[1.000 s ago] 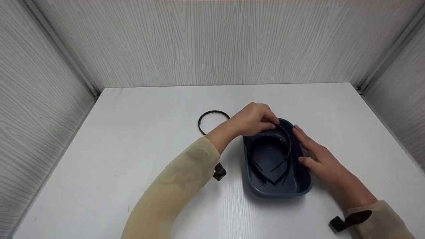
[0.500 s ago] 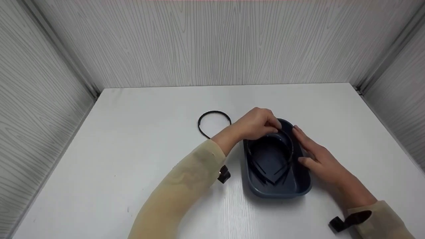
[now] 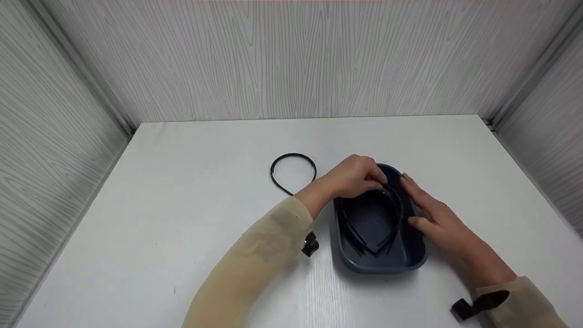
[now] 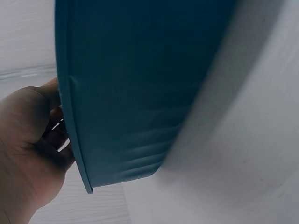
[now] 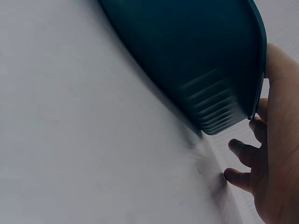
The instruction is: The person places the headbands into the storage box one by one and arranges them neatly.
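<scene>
A dark blue plastic bin (image 3: 381, 269) stands on the table, right of the middle. My left hand (image 3: 354, 177) reaches over its far left side and pinches a black headband (image 3: 401, 205) by the curved top, with the band's ends pointing toward me. Other black headband ends (image 3: 357, 241) lie inside the bin; how many is hard to tell. My right hand (image 3: 435, 216) holds the bin's right rim, with thumb and index finger over it. In the right wrist view, the other fingers (image 5: 243, 151) spread past the bin's end. The left fingertips are partly hidden.
Another black headband (image 3: 294, 155), toothed inside, lies left of the bin, partly covered by my left wrist. The white table (image 3: 136, 218) is bounded by a pale wood-grain panel (image 3: 273, 59) at the back and panels at both sides.
My left hand has come down and toward me with the headband, whose ends now lie lower in the bin. The right hand and the bin have stayed nearly still.
</scene>
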Motion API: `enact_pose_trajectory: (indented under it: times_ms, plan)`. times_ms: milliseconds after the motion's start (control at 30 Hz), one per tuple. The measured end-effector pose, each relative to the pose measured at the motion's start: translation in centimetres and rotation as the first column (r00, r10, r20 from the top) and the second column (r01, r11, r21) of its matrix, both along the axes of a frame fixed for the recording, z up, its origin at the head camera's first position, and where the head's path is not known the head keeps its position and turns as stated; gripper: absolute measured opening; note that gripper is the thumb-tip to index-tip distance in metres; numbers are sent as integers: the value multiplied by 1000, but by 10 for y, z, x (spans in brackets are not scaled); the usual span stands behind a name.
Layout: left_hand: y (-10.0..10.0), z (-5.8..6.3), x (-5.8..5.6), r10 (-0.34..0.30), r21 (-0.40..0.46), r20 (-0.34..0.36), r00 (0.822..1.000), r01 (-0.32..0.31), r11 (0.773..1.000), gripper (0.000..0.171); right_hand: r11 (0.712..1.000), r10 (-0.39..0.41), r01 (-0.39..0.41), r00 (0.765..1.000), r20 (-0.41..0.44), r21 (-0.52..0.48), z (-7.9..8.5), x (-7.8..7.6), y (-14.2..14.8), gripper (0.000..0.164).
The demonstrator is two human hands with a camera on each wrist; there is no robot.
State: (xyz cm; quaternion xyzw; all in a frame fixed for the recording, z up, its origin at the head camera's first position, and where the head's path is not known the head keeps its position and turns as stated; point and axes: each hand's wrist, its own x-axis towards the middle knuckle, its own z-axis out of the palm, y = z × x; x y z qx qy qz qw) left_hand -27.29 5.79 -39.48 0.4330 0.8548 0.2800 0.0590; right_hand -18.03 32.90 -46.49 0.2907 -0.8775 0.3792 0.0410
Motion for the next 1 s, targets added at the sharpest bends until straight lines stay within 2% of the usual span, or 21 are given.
enact_pose_trajectory:
  times_ms: [233,467,1000]
  plan:
    - [0,-8,2,20,7,9,1000,-20,1000,22,1000,-9,9,1000,16,8,-1,1,0,86]
    - [-1,-13,0,8,4,-5,1000,-8,1000,22,999,-25,25,1000,0,24,-1,0,0,85]
    - [0,-20,2,37,-5,12,999,-37,999,21,1000,-15,16,1000,-14,19,-2,0,1,84]
